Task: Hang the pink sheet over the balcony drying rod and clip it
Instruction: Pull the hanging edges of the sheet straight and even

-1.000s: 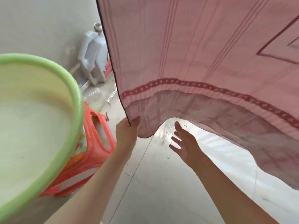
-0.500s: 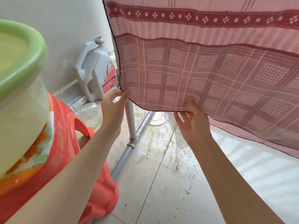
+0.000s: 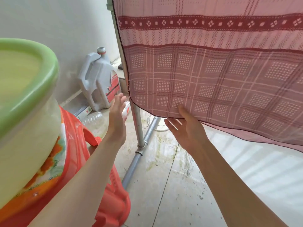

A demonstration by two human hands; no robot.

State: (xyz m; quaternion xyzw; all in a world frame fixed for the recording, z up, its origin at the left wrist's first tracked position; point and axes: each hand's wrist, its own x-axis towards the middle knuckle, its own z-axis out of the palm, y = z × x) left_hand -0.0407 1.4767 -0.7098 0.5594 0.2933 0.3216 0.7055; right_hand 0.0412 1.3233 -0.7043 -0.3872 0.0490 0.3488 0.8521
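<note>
The pink sheet (image 3: 213, 76) with a dark red diamond band and checked lower border hangs down across the upper right, its top out of view. My left hand (image 3: 117, 115) is open just left of the sheet's lower corner, not touching it. My right hand (image 3: 186, 126) is open under the bottom hem, thumb resting against the cloth. The grey metal upright (image 3: 136, 122) of the drying frame stands behind the sheet's left edge. The rod on top and any clips are hidden.
A green-rimmed basin (image 3: 27, 99) sits on a red plastic stool (image 3: 91, 177) at my left. A white jug (image 3: 96, 79) stands by the wall. A floor pipe (image 3: 132, 167) runs from the upright toward me over stained tiles.
My left hand let go of the sheet's lower left corner and opened. My right hand released the hem and spread open below it. The sheet now hangs straighter.
</note>
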